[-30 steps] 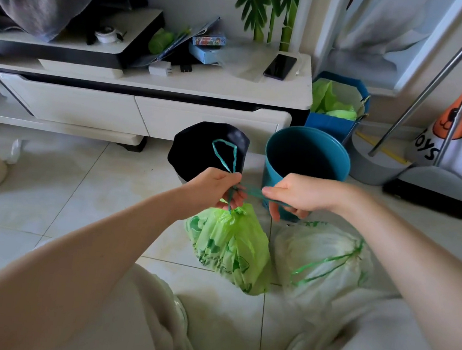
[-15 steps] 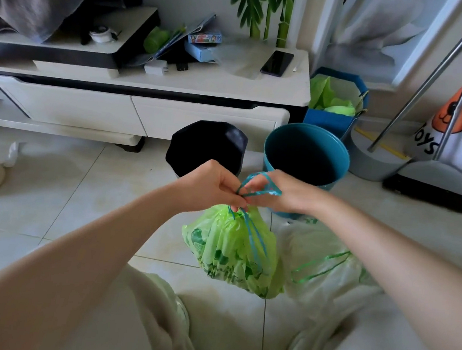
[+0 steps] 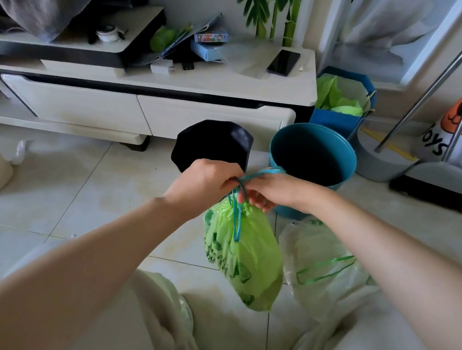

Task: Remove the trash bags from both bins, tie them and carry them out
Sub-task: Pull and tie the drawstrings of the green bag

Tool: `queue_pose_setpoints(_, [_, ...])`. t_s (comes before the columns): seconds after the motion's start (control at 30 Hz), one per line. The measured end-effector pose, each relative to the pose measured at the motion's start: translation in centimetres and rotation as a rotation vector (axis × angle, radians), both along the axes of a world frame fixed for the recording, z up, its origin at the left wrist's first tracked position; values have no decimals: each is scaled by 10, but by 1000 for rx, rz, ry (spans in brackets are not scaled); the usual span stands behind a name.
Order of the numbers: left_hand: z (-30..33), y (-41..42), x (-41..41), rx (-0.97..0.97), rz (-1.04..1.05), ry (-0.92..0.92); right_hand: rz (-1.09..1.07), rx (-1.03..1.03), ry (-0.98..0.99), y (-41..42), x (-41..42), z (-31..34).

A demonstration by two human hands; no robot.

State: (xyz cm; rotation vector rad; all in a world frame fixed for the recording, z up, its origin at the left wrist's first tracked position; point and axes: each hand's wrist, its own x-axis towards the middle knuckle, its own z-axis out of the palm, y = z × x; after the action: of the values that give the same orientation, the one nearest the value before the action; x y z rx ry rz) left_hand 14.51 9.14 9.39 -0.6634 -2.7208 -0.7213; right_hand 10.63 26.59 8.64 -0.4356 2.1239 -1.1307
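Note:
A full green trash bag (image 3: 239,257) hangs off the floor by its teal drawstring (image 3: 237,215). My left hand (image 3: 205,182) pinches the drawstring just above the bag's gathered neck. My right hand (image 3: 266,190) holds the same string beside it, a loop running over its fingers. A pale whitish trash bag (image 3: 319,269) with a green drawstring lies on the tiles to the right. Behind the hands stand a black bin (image 3: 212,147) and a teal bin (image 3: 313,157), neither showing a bag inside.
A white TV cabinet (image 3: 151,106) with a phone (image 3: 283,62) and boxes runs along the back. A blue box of green bags (image 3: 343,101), a dustpan and broom (image 3: 434,179) stand at the right. My knees fill the bottom of the view.
My hands, first apart with the string stretched between them, have come together above the bag. The drawstring is now looped over my right fingers and the bag hangs slightly further right.

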Motion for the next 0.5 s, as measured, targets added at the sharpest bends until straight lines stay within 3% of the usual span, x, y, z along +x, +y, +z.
queue_pose_setpoints(0.17, [-13, 5, 5, 81, -39, -36, 52, 24, -12, 7, -1, -3])
queue_pose_setpoints(0.37, [-38, 6, 7, -10, -20, -105, 89, 75, 19, 5, 6, -18])
queue_pose_setpoints(0.5, [-44, 11, 6, 77, 4, -131, 63, 47, -45, 4, 4, -32])
